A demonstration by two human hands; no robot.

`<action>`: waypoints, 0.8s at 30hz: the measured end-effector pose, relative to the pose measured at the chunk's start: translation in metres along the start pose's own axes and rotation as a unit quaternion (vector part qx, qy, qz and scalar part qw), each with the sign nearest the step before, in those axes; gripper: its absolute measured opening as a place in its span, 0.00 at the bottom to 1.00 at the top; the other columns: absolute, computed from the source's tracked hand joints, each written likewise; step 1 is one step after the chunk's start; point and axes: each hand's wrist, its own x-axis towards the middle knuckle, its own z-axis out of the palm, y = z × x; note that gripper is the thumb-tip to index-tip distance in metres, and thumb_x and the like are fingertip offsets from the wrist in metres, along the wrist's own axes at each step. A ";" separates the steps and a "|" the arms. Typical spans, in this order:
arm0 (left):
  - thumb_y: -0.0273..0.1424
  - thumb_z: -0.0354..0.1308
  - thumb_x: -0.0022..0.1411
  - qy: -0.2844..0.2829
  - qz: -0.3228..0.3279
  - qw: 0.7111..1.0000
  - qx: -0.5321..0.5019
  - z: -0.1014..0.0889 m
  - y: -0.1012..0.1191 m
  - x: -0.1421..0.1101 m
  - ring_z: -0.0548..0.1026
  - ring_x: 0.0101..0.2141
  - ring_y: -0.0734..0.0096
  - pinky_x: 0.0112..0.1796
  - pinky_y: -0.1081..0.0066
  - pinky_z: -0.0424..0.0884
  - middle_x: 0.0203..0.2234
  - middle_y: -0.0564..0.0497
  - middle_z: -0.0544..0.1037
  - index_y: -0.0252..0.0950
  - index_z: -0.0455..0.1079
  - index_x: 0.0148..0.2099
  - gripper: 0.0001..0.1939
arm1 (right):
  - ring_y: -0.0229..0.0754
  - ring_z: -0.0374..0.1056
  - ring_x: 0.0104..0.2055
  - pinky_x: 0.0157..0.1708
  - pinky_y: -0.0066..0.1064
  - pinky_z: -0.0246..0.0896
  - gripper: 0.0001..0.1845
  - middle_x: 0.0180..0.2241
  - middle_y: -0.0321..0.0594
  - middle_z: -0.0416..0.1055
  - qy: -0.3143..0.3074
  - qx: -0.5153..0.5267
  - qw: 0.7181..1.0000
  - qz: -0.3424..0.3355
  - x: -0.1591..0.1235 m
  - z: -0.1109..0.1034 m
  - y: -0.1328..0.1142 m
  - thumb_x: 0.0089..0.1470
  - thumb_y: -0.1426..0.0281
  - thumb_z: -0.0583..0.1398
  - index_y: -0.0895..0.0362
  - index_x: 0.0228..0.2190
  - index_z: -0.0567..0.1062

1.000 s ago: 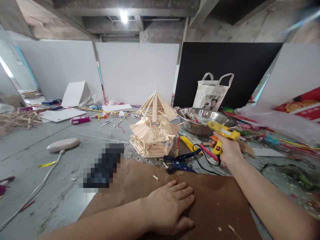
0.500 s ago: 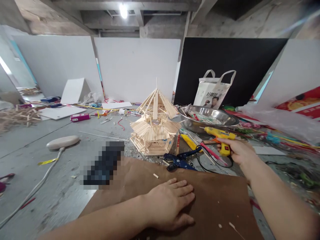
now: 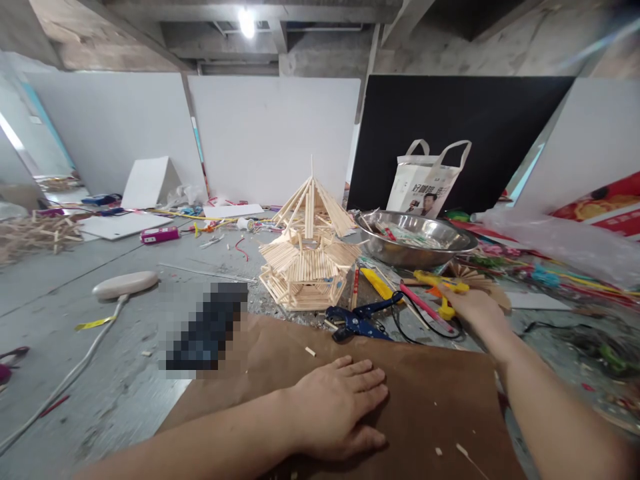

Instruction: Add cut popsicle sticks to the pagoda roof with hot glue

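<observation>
The stainless-steel basin (image 3: 415, 257) is the open container here, holding a loose heap of thin sticks and red, white and green wrappers (image 3: 400, 233). Behind it, a white tote bag (image 3: 413, 187) stands upright with its handles raised; its contents are hidden. Near the basin's front right, the right hand (image 3: 477, 313) has its fingers closed around the grip of a yellow hot-glue gun (image 3: 454, 287), nozzle pointing left. The left hand (image 3: 343, 407) lies palm down on a brown sheet (image 3: 425, 387), fingers extended and slightly spread, grasping nothing. Ahead of it, beyond the sheet, a wooden-stick pavilion (image 3: 311, 265) sits on the grey surface (image 3: 200, 257), blue-handled pliers (image 3: 357, 325) just beside its front right.
</observation>
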 end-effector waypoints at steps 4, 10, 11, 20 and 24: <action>0.44 0.40 0.57 -0.001 0.001 1.000 0.000 0.000 0.000 0.000 0.50 0.56 0.62 0.54 0.59 0.48 0.57 0.47 0.54 0.33 0.52 0.57 0.30 | 0.63 0.61 0.42 0.30 0.43 0.50 0.26 0.37 0.67 0.67 -0.024 -0.120 0.992 -0.018 -0.007 -0.021 -0.014 0.44 0.54 0.53 0.65 0.28 0.76; 0.44 0.39 0.58 0.003 0.005 1.000 0.012 0.001 -0.001 0.001 0.50 0.56 0.61 0.54 0.58 0.49 0.57 0.46 0.53 0.33 0.51 0.58 0.30 | 0.46 0.66 0.36 0.28 0.31 0.53 0.22 0.33 0.42 0.72 -0.098 -0.191 0.937 -0.275 -0.060 -0.015 -0.082 0.50 0.55 0.46 0.51 0.33 0.74; 0.44 0.39 0.58 0.006 0.003 1.000 0.016 0.001 -0.001 0.001 0.51 0.56 0.61 0.54 0.58 0.49 0.57 0.46 0.54 0.32 0.51 0.58 0.30 | 0.45 0.66 0.37 0.29 0.31 0.54 0.21 0.33 0.42 0.72 -0.131 -0.229 0.904 -0.336 -0.067 -0.010 -0.093 0.50 0.57 0.46 0.51 0.32 0.74; 0.45 0.35 0.59 0.002 -0.020 0.999 0.036 -0.004 0.000 0.001 0.48 0.57 0.58 0.53 0.55 0.47 0.57 0.43 0.51 0.35 0.48 0.59 0.30 | 0.52 0.66 0.38 0.33 0.37 0.57 0.15 0.34 0.51 0.71 -0.212 -0.332 0.821 -0.413 -0.061 -0.023 -0.166 0.39 0.63 0.59 0.60 0.29 0.75; 0.46 0.33 0.58 0.004 -0.035 0.998 0.042 -0.001 0.001 0.005 0.47 0.57 0.57 0.53 0.55 0.47 0.58 0.41 0.49 0.35 0.47 0.59 0.31 | 0.48 0.64 0.42 0.38 0.35 0.56 0.19 0.40 0.49 0.69 -0.175 -0.291 0.838 -0.427 -0.077 -0.025 -0.169 0.50 0.62 0.49 0.58 0.37 0.73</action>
